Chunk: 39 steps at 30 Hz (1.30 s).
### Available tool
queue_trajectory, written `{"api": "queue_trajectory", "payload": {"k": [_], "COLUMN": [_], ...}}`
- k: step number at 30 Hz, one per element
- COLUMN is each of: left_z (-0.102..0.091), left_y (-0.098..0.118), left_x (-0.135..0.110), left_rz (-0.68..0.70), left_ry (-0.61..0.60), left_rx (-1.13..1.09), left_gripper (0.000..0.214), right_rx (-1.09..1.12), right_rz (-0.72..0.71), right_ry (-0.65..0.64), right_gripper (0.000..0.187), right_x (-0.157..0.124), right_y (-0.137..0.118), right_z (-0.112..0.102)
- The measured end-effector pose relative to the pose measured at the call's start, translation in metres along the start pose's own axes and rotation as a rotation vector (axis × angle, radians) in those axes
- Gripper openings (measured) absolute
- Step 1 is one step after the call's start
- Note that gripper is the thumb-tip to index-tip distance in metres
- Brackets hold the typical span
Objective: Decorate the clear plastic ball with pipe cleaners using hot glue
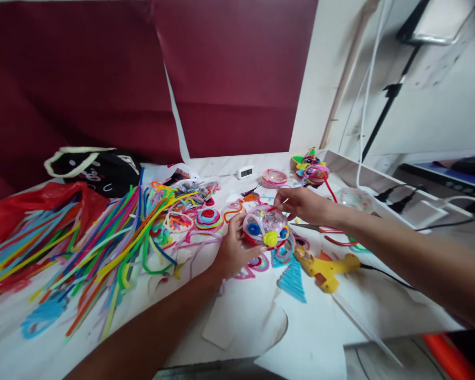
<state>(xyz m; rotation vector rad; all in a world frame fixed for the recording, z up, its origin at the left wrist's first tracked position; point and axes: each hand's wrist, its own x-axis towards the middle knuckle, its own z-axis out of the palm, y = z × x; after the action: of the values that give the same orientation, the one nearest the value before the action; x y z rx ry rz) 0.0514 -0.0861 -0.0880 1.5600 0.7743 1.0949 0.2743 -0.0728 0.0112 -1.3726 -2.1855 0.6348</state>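
Observation:
My left hand (237, 245) is wrapped round the side of a clear plastic ball (263, 219) trimmed with pink and red pipe cleaner. Two blue coiled discs and a yellow coil (270, 238) sit on its front. At the ball's upper right, my right hand (296, 203) has its fingers pinched together. A short red pipe cleaner piece (272, 209) shows at these fingertips, over the ball. Below the ball lie pink coiled shapes (257, 262) and a blue ribbed fin-like piece (292, 282). Scissors (309, 227) rest under my right wrist.
A yellow hot glue gun (328, 269) with a glue stick lies at right. Many coloured pipe cleaners (103, 248) spread across the left, by a red plastic bag (91, 203) and black bag (98, 171). A small clock (245, 172) and decorated figure (311, 169) stand behind.

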Motion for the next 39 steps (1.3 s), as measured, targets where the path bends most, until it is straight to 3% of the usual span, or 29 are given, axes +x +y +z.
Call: {"api": "queue_trajectory", "payload": {"k": [6,13,21,28,39], "left_z": [-0.012,-0.028,-0.030,-0.028,-0.027], "left_y": [0.010,0.017,0.013,0.017,0.007], "left_x": [0.006,0.011,0.011,0.007,0.003], "left_rz": [-0.003,-0.058,-0.003,0.014,0.101], "left_ry": [0.009,-0.114,-0.222,-0.227,-0.156], "left_rx": [-0.075,-0.055,0.057,0.111,0.231], "left_gripper": [0.090,0.084,0.081,0.082,0.079], "right_rx": [0.250,0.320,0.065,-0.157,-0.396], "right_rz": [0.110,0.136,-0.134,-0.402,-0.530], "right_ry": [0.024,0.047,0.104,0.022,-0.144], "right_gripper": [0.005,0.005,0.009,0.013,0.018], "right_x": [-0.006,-0.012,-0.002,0.009,0.023], "right_y": [-0.006,0.006,-0.002,-0.028,-0.046], "right_z": [0.006,0.021,0.000,0.001,0.004]}}
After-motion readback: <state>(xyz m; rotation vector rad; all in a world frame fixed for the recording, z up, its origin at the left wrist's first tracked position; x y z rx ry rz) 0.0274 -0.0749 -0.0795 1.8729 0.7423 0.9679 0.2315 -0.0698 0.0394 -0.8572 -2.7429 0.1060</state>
